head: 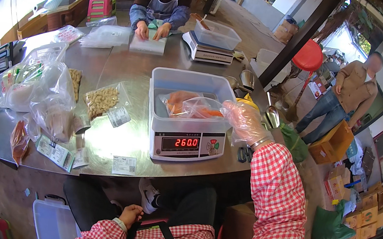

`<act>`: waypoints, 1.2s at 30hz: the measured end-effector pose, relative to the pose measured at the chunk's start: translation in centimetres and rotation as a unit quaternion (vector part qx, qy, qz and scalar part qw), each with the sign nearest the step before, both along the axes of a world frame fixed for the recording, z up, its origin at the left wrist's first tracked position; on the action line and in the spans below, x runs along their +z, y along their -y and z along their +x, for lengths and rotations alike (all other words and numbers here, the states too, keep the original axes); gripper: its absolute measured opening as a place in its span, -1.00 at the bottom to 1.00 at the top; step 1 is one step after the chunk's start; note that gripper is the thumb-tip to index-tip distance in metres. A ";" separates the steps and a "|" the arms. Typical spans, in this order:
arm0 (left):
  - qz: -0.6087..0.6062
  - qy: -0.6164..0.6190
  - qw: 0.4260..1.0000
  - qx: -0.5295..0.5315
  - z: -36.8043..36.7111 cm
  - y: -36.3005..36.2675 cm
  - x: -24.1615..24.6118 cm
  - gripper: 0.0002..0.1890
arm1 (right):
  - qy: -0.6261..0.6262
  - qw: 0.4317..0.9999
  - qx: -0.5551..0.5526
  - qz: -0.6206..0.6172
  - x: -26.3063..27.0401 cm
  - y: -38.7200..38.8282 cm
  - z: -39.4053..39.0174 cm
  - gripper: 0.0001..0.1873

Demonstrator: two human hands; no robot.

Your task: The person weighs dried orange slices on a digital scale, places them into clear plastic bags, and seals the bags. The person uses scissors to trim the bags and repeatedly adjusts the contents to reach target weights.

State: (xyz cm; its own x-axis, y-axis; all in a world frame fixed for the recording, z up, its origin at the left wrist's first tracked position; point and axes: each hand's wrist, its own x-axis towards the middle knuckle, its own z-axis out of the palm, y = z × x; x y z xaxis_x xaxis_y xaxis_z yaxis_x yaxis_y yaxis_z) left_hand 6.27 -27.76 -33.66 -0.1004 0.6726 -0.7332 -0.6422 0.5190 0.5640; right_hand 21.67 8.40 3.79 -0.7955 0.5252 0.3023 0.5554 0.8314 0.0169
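Note:
My right hand (245, 122), in a clear plastic glove, grips the edge of a clear plastic bag (200, 108) with orange-brown pieces in it. That bag lies inside a translucent plastic tub (185, 123), which stands on a digital scale (187, 146) with lit red digits. Low over my lap, my left hand (130, 215) is bare, its fingers loosely curled and nothing visible in them. Left of the scale lies a clear bag of pale, nut-like pieces (102, 100) with a printed label (119, 117) at its corner. Another label (124, 166) lies flat near the table's front edge.
Across the metal table (124, 72), a co-worker's hands (152, 34) press on flat plastic bags (147, 44). A second scale (207, 51) carries another tub. Metal scoops (272, 115) and scissors (244, 154) lie right; filled plastic bags (46, 94) crowd the left. Another person (353, 91) stands beyond.

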 end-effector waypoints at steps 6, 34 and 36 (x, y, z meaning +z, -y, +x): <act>0.010 -0.023 1.000 -0.016 0.1 0.0 -1.1 -0.91 | -0.105 0.993 -0.055 -0.027 1.6 1.0 0.9 -0.73; 0.061 -0.069 0.994 -0.050 0.2 -0.3 -0.4 -0.90 | -0.273 0.939 -0.145 -0.153 2.0 0.2 5.6 -0.69; 0.077 -0.068 0.993 -0.065 0.3 -0.8 0.9 -0.90 | -0.263 0.911 -0.120 -0.293 2.1 0.4 5.1 -0.71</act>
